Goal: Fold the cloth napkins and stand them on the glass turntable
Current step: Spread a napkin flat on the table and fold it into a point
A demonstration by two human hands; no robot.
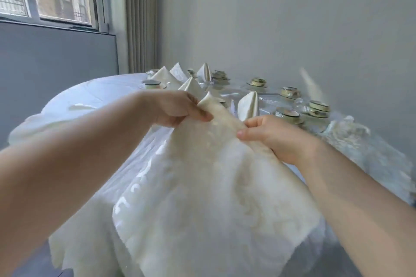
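Observation:
I hold a cream patterned cloth napkin [213, 186] up in the air in front of me, above the table's near edge. My left hand [177, 109] pinches its top corner, and my right hand [274, 136] pinches the upper edge a little to the right and lower. The rest of the napkin hangs down loose and blurred. Beyond it, several folded napkins stand as cones on the glass turntable [227, 91]; one folded napkin [247, 104] stands just behind my right hand, another folded napkin [191, 86] behind my left.
A round table with a white tablecloth [94, 96] fills the middle. Cups on saucers [290, 92] ring the far and right rim. A grey wall stands close behind, with a window and a curtain at the left.

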